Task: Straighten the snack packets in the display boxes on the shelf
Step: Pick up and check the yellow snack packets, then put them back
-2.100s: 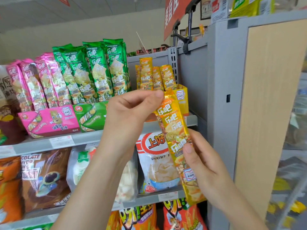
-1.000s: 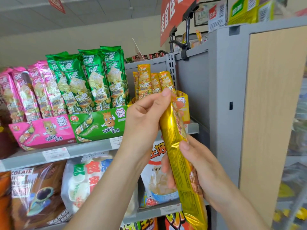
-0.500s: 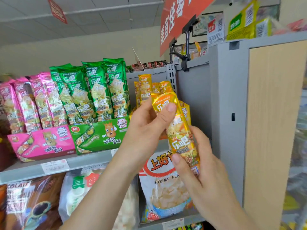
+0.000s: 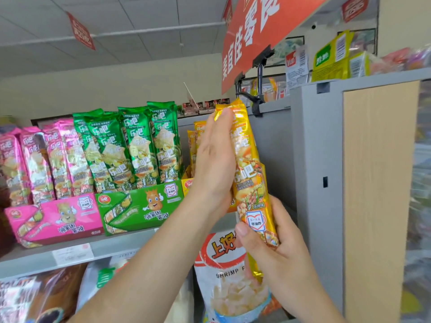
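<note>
A long yellow snack packet (image 4: 248, 173) stands upright in front of the yellow display box (image 4: 187, 184) at the right end of the shelf. My left hand (image 4: 215, 159) lies flat along its left side, fingertips near its top. My right hand (image 4: 277, 255) grips its bottom end. More yellow packets (image 4: 194, 141) stand in the box behind my left hand, mostly hidden. To the left sit a green display box (image 4: 140, 206) with upright green packets (image 4: 130, 145) and a pink display box (image 4: 56, 220) with pink packets (image 4: 42, 159).
A grey shelf upright with a wood-look panel (image 4: 373, 183) rises close on the right. A red hanging sign (image 4: 256, 31) sits overhead. Below the shelf edge (image 4: 70, 255) stand a shrimp-chip bag (image 4: 231, 287) and other snack bags.
Both hands have lifted the yellow packet up towards the yellow box. It turned from edge-on to face-on, and my left hand went from pinching its top to lying flat along it.
</note>
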A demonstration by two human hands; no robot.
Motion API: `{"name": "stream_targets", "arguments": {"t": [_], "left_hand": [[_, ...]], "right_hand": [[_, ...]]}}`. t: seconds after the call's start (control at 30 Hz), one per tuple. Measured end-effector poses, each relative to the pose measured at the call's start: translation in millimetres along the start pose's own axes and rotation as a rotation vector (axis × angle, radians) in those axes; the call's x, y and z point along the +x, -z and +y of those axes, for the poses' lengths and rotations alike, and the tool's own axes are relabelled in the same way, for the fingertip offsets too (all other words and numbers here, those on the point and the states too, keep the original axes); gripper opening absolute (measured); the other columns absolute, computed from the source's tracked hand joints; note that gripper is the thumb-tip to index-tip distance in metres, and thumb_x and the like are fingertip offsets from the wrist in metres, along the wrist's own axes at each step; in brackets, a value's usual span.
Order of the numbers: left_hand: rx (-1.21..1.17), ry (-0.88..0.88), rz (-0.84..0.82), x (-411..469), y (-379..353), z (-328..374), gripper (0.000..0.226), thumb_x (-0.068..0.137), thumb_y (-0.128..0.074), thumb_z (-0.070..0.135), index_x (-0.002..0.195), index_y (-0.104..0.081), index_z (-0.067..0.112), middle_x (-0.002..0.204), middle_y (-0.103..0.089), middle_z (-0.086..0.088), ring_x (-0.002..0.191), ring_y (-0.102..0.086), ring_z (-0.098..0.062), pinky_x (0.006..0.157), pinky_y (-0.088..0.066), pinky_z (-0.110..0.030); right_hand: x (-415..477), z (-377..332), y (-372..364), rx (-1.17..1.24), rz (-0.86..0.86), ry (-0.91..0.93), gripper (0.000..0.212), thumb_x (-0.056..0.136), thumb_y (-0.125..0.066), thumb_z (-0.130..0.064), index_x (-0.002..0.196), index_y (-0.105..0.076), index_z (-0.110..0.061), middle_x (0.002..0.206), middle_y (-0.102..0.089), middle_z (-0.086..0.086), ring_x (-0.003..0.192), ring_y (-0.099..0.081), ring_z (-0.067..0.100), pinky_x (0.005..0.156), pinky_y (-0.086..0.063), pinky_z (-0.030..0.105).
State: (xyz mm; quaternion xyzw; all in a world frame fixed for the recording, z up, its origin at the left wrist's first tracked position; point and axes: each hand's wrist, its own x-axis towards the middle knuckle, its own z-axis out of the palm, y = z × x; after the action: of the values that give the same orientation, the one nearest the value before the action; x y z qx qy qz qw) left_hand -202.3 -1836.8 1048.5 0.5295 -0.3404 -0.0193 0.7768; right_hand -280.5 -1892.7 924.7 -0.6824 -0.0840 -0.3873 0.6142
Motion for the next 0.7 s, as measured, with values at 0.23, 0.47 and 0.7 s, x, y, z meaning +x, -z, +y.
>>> {"name": "stream_targets", "arguments": {"t": [0.23,0.47,0.7], "left_hand": [[0.201,-0.117,-0.220,29.9,1.7,1.8,0.023,0.094,-0.057,0.043,0.094,-0.058,0.020,0.073,-0.062,0.006,0.066,-0.060,-0.011,0.065,-0.050,-0.030],[0.965,-0.480,-0.008,71.3,7.2,0.0,0.050,0.104,-0.033,0.043,0.065,-0.047,0.014,0.059,-0.053,0.001,0.066,-0.052,-0.027,0.061,-0.038,-0.040],[1.495,-0.685,0.069,138.6,-1.5,-6.4,0.025,0.100,-0.040,0.012,0.086,-0.059,0.006,0.091,-0.068,-0.019,0.085,-0.064,-0.040,0.064,-0.040,-0.040]], "right_hand": [[22.5,-20.1,14.5,0.263,0.004,-0.217,0.057,0.076,-0.070,-0.045,0.130,-0.054,-0.036,0.066,-0.067,0.012,0.037,-0.055,0.013,0.033,-0.042,0.019],[36.8,-44.1,25.1,0.240,-0.048,-0.165,0.052,0.076,-0.069,-0.033,0.124,-0.055,-0.046,0.100,-0.074,0.004,0.071,-0.073,0.025,0.055,-0.056,0.029],[74.6,-20.1,9.1,-0.198,0.239,-0.016,0.057,0.094,-0.048,-0.047,0.147,-0.026,-0.043,0.111,-0.061,-0.021,0.090,-0.068,-0.004,0.073,-0.058,0.024]]}}
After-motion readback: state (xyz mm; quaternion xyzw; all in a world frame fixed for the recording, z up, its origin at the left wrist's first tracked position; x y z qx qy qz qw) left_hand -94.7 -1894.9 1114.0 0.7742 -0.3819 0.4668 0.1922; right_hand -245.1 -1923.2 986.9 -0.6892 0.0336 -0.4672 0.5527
